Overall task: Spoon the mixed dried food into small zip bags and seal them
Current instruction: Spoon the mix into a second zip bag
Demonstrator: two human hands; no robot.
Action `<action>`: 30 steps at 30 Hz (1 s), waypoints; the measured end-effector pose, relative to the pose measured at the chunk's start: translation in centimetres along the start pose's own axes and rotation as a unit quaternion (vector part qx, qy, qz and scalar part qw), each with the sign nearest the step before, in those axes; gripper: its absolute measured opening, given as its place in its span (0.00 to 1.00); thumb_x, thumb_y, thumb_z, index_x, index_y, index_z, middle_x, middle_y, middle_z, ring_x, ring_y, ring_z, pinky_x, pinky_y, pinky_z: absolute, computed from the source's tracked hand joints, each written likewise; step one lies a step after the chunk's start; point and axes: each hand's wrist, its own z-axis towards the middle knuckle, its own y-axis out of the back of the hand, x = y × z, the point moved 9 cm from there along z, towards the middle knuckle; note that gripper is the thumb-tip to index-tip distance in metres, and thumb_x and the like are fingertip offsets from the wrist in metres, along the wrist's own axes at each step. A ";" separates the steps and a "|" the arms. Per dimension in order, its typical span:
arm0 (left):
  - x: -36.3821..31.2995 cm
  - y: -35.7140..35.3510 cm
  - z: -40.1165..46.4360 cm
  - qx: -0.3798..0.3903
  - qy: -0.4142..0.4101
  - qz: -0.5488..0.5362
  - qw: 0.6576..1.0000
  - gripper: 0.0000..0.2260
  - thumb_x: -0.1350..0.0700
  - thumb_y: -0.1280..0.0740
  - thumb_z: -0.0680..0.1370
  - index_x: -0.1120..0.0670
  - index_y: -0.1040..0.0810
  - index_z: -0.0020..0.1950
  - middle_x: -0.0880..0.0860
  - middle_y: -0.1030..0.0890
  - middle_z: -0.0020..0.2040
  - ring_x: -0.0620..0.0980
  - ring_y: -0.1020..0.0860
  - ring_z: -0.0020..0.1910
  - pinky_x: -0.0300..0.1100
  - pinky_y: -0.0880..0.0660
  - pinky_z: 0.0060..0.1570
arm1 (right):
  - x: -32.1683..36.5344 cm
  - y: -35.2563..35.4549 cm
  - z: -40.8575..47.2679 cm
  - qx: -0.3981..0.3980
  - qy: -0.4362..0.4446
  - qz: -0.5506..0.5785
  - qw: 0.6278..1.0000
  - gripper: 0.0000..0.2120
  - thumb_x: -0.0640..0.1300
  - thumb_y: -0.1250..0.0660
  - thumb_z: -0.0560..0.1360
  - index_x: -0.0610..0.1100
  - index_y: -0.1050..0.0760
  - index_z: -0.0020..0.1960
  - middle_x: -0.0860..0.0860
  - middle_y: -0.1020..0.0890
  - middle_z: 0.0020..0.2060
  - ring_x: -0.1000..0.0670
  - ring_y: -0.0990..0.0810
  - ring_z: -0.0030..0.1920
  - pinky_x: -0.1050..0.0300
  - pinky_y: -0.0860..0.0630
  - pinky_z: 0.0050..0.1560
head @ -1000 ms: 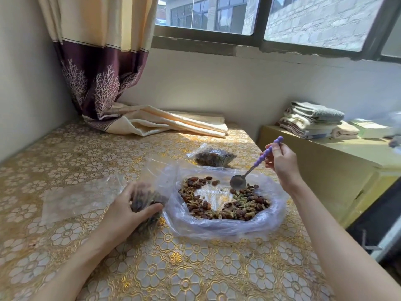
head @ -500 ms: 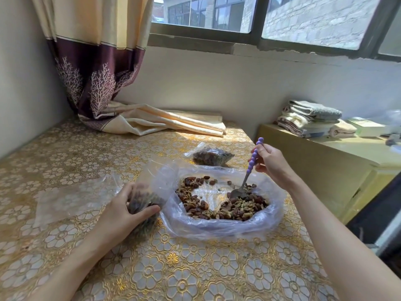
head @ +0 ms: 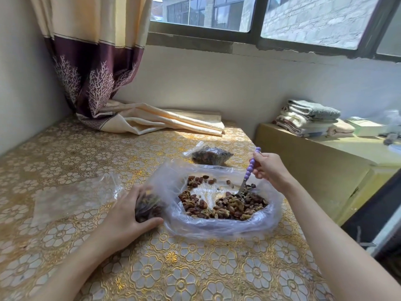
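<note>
Now right hand (head: 270, 170) fingers pinch spoon (head: 249, 170) handle; left hand (head: 128, 216) fingers curl round small zip bag (head: 147, 205).

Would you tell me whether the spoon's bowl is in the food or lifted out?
In: the spoon has its bowl dug into the dried food.

filled zip bag (head: 209, 156) behind big bag (head: 221, 227), curtain (head: 165, 122) at back
</note>
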 end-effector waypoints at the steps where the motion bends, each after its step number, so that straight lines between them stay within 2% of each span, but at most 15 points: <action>1: 0.0 0.1 0.0 -0.003 -0.004 0.006 1.000 0.31 0.47 0.24 0.65 0.41 0.38 0.61 0.49 0.26 0.56 0.50 0.28 0.57 0.49 0.30 0.59 | -0.1 0.0 0.0 -0.005 -0.005 0.014 1.000 0.17 0.41 0.44 0.82 0.39 0.28 0.37 0.45 0.24 0.27 0.55 0.28 0.21 0.66 0.35 0.21; 6: -0.1 0.1 0.0 -0.011 -0.023 0.022 0.999 0.32 0.47 0.24 0.65 0.42 0.39 0.62 0.47 0.29 0.56 0.49 0.30 0.58 0.47 0.31 0.59 | 0.0 0.0 0.1 -0.046 -0.029 0.085 0.995 0.16 0.41 0.44 0.81 0.39 0.28 0.36 0.46 0.24 0.27 0.55 0.28 0.21 0.65 0.33 0.23; 11: 0.2 0.1 0.1 -0.012 -0.021 0.025 0.999 0.32 0.45 0.24 0.65 0.43 0.37 0.64 0.48 0.28 0.57 0.48 0.30 0.58 0.48 0.31 0.60 | 2.2 -1.2 -0.1 -0.059 -0.006 0.140 0.988 0.16 0.40 0.44 0.81 0.39 0.29 0.36 0.45 0.24 0.28 0.54 0.28 0.22 0.61 0.33 0.28; 14: 0.3 0.1 0.0 -0.015 -0.020 0.030 0.999 0.32 0.44 0.25 0.66 0.42 0.38 0.63 0.47 0.29 0.56 0.48 0.30 0.57 0.47 0.31 0.58 | 4.2 -2.6 -0.5 -0.045 0.019 0.173 0.984 0.16 0.40 0.44 0.81 0.39 0.29 0.36 0.45 0.24 0.28 0.53 0.27 0.23 0.60 0.33 0.30; 19: 0.2 0.2 0.0 -0.016 -0.015 0.034 0.999 0.33 0.43 0.26 0.66 0.46 0.37 0.66 0.49 0.28 0.58 0.49 0.30 0.58 0.48 0.31 0.60 | 7.4 -5.5 -1.2 -0.001 0.056 0.212 0.976 0.16 0.40 0.45 0.82 0.39 0.30 0.37 0.45 0.24 0.27 0.54 0.27 0.23 0.63 0.33 0.27; 25: 0.2 0.1 -0.1 -0.006 -0.001 0.035 0.999 0.35 0.42 0.26 0.66 0.47 0.38 0.68 0.51 0.28 0.59 0.50 0.30 0.59 0.49 0.31 0.60 | 9.7 -9.0 -2.9 0.039 0.100 0.169 0.980 0.14 0.41 0.44 0.82 0.39 0.29 0.39 0.45 0.23 0.30 0.53 0.28 0.25 0.63 0.31 0.25; 30: 0.2 0.1 -0.1 -0.006 0.003 0.029 1.000 0.35 0.43 0.26 0.66 0.49 0.37 0.68 0.52 0.27 0.58 0.50 0.29 0.58 0.49 0.30 0.60 | 12.3 -11.5 -5.5 0.075 0.215 0.093 0.969 0.10 0.41 0.40 0.80 0.38 0.28 0.42 0.45 0.21 0.30 0.52 0.25 0.25 0.61 0.29 0.25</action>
